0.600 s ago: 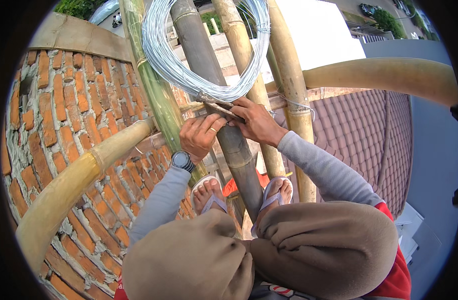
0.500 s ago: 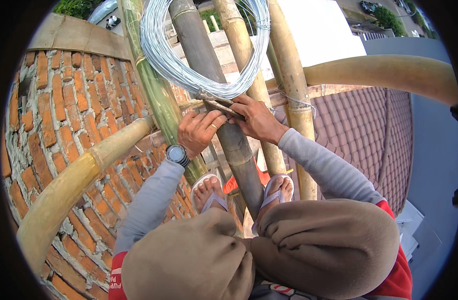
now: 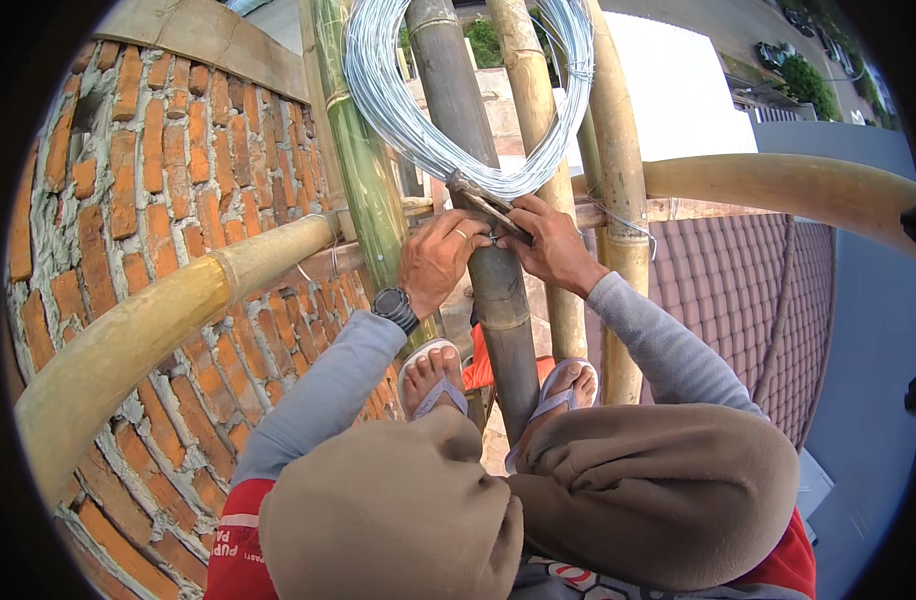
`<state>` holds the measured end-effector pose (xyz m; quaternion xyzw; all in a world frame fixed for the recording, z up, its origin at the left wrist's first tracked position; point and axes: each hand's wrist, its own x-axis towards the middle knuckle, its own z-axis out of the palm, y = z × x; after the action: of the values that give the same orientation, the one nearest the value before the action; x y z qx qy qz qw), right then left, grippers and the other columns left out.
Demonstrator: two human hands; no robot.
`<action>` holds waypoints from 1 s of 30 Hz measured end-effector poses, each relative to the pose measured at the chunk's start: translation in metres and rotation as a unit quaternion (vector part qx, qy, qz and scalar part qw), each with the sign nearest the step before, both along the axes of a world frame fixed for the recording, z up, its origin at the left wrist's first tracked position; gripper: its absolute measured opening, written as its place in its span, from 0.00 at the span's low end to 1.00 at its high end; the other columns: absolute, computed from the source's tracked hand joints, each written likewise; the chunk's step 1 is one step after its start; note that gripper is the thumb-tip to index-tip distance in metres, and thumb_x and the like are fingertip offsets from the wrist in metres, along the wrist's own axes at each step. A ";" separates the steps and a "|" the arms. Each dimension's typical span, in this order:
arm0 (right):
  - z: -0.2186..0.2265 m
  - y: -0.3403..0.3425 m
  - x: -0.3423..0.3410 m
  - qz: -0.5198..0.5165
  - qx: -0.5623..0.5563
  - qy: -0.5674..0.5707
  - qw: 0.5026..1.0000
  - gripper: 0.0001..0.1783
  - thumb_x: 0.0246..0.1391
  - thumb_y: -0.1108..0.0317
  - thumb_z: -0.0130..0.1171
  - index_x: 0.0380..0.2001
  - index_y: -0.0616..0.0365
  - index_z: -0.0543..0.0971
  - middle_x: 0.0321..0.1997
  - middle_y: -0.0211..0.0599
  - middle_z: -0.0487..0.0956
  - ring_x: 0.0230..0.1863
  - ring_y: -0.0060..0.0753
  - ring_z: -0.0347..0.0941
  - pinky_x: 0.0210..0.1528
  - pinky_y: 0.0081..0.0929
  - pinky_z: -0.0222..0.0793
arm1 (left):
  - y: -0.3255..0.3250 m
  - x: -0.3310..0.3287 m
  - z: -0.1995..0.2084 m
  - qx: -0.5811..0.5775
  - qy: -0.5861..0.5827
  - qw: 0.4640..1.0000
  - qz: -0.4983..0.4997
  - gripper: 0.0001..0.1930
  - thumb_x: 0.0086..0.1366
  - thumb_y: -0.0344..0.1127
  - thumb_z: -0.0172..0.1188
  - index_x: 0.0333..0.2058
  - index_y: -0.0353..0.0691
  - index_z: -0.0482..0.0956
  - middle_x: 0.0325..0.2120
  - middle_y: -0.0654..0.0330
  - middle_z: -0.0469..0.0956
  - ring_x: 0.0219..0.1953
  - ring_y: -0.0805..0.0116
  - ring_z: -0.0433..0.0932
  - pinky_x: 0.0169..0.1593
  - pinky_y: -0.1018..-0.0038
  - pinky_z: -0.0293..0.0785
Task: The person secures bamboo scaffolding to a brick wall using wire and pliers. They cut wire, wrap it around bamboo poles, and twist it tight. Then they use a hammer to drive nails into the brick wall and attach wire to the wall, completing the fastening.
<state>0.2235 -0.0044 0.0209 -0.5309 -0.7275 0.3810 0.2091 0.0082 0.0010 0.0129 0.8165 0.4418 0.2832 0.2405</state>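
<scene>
My left hand (image 3: 436, 262), with a ring and a wristwatch (image 3: 393, 307), has its fingertips closed together over the dark bamboo pole (image 3: 502, 290). A small shiny bit of wire (image 3: 493, 238) shows at those fingertips. My right hand (image 3: 556, 246) grips the handles of worn metal pincers (image 3: 488, 204), slanting across the same pole, with their head up and to the left. Right behind the pincers, a big coil of silvery wire (image 3: 383, 125) lies across the bamboo poles. Fingers partly hide the tool's handles.
Green bamboo (image 3: 363, 190) runs along the left, pale poles (image 3: 618, 150) along the right. Crosswise bamboo (image 3: 168, 300) reaches toward a brick wall (image 3: 128, 200). My sandalled feet (image 3: 433, 380) flank the dark pole. Roof tiles (image 3: 723, 290) and something orange (image 3: 481, 360) lie below.
The whole scene has shifted rightward and slightly down in the view. My left fingers have drawn back from the pincers into a pinch at the wire bit; my right hand keeps hold of the pincers.
</scene>
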 end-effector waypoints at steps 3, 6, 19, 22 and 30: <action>0.002 0.000 0.001 -0.008 -0.012 0.003 1.000 0.10 0.50 0.68 0.69 0.36 0.56 0.83 0.42 0.41 0.77 0.42 0.50 0.78 0.43 0.43 0.76 | -0.033 0.015 -0.004 -0.201 -0.119 0.953 0.192 0.13 0.62 0.37 0.69 0.43 0.40 0.82 0.40 0.57 0.80 0.41 0.61 0.82 0.43 0.69 0.79; 0.003 0.002 0.001 -0.007 -0.018 0.004 1.000 0.09 0.50 0.68 0.69 0.36 0.55 0.84 0.40 0.41 0.78 0.41 0.50 0.78 0.42 0.43 0.76 | -0.057 0.029 -0.004 -0.225 -0.094 0.936 0.252 0.29 0.57 0.43 0.75 0.53 0.38 0.75 0.47 0.53 0.79 0.47 0.59 0.81 0.48 0.67 0.78; 0.017 0.016 -0.006 0.077 -0.008 -0.068 0.995 0.11 0.50 0.70 0.67 0.37 0.62 0.82 0.40 0.52 0.78 0.41 0.56 0.78 0.45 0.47 0.75 | -0.063 0.074 -0.018 -0.196 -0.139 0.889 0.389 0.35 0.54 0.41 0.73 0.54 0.31 0.65 0.49 0.46 0.69 0.55 0.49 0.70 0.60 0.59 0.66; 0.041 0.013 -0.006 0.095 -0.017 -0.104 0.990 0.11 0.54 0.69 0.64 0.39 0.63 0.80 0.43 0.50 0.77 0.42 0.53 0.77 0.46 0.43 0.73 | -0.062 0.073 -0.018 -0.208 -0.155 0.888 0.380 0.34 0.55 0.42 0.73 0.52 0.31 0.66 0.49 0.46 0.69 0.55 0.49 0.69 0.61 0.60 0.66; 0.131 0.027 0.013 0.274 0.089 -0.494 0.821 0.11 0.63 0.60 0.55 0.44 0.53 0.75 0.36 0.36 0.70 0.43 0.36 0.72 0.44 0.42 0.68 | -0.064 0.073 -0.018 -0.164 -0.172 0.893 0.381 0.27 0.56 0.42 0.72 0.48 0.38 0.68 0.44 0.49 0.68 0.51 0.49 0.69 0.57 0.57 0.66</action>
<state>0.2361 0.0227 0.1521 -0.4063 -0.8793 0.0433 -0.2449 0.0810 -0.0633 -0.0054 0.4726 0.7112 0.4126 0.3172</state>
